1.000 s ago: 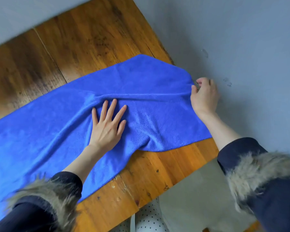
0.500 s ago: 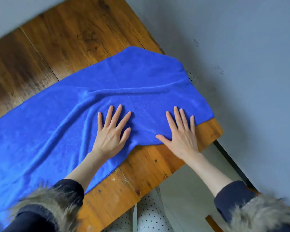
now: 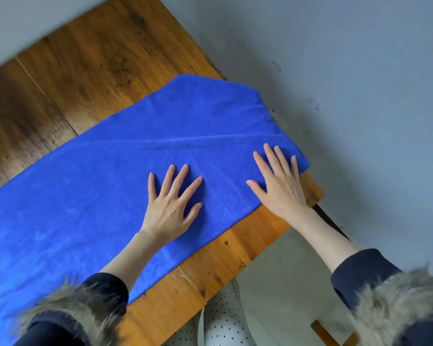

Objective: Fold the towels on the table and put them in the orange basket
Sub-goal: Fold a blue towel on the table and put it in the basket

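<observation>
A large blue towel [image 3: 105,176] lies spread across the wooden table [image 3: 90,61], running from the left edge of the view to the table's right end. A long crease crosses it lengthwise. My left hand [image 3: 171,203] presses flat on the towel near its front hem, fingers spread. My right hand [image 3: 279,186] lies flat with straight fingers on the towel's right corner, the palm partly over bare wood. The orange basket is out of view.
A grey wall [image 3: 348,96] runs close along the table's right end. Below the front edge are my dotted trousers [image 3: 223,318], pale floor [image 3: 285,270] and a wooden piece [image 3: 333,335] at the bottom right.
My right hand left the towel's far right edge, came down flat on the near right corner and slid outward. The bunched fold between my hands has flattened.
</observation>
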### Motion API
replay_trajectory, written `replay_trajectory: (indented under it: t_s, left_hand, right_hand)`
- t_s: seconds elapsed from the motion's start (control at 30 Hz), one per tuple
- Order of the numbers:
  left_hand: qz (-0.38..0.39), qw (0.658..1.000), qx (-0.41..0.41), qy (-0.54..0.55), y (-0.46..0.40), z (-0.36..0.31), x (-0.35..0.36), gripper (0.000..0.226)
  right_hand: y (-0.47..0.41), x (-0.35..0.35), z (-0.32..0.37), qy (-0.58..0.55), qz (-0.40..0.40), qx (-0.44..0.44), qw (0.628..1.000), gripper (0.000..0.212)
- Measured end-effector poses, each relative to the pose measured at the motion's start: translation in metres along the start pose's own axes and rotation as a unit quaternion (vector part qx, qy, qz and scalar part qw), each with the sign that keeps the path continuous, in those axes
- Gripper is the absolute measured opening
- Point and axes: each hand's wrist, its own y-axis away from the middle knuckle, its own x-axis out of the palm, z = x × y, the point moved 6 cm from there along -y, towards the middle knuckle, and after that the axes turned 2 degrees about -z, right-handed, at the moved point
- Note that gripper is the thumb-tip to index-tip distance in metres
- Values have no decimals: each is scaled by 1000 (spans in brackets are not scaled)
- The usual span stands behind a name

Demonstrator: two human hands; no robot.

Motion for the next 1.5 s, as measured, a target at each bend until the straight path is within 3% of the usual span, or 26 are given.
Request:
replay_trajectory:
  t_s: [0.13,0.33,0.5,0.6,0.67,0.77,0.87,0.97,1.1,1.2,1.3,1.4,1.5]
  left_hand:
    - [-85,996,-32,23,-20,2,-23,40]
    - [-51,998,-30,12,-83,8,-25,47]
    - [-22,998,-48,-29,-93,16,-7,53]
    - [-30,998,-49,-36,-94,16,-3,53]
    - [-29,998,-50,-37,-94,17,-1,53]
    - [-18,998,-45,-32,-95,16,-1,53]
    - [-26,997,-61,24,-95,18,-8,50]
    - [-113,977,-100,149,-101,26,-30,37]
    - [-190,963,-80,172,-131,31,-71,48]
    - [-146,981,33,120,-160,21,-87,58]
    - [-91,987,119,64,-166,13,-80,52]
    - [-70,991,108,37,-156,21,-69,48]
    - [-50,993,103,5,-147,28,-63,64]
  right_hand:
    - [2,5,7,12,14,2,1000,61]
    - [-35,-31,7,-34,-154,40,987,39]
    - [-120,-39,-18,-138,-83,172,972,51]
    - [-155,-34,-29,-188,-24,232,954,40]
    - [-167,-37,-27,-227,-53,235,944,33]
    - [-172,-50,-13,-262,-135,198,935,17]
    - [-163,-57,18,-262,-145,90,950,21]
    - [-144,-58,45,-208,-131,-19,969,28]
    - [-116,-53,71,-154,-107,-125,974,39]
    - [-99,-49,77,-124,-120,-143,975,42]
    - [-81,-44,71,-108,-124,-135,977,31]
    - [-69,-43,55,-59,-135,-133,980,19]
    - [-67,-45,30,-13,-139,-88,986,18]
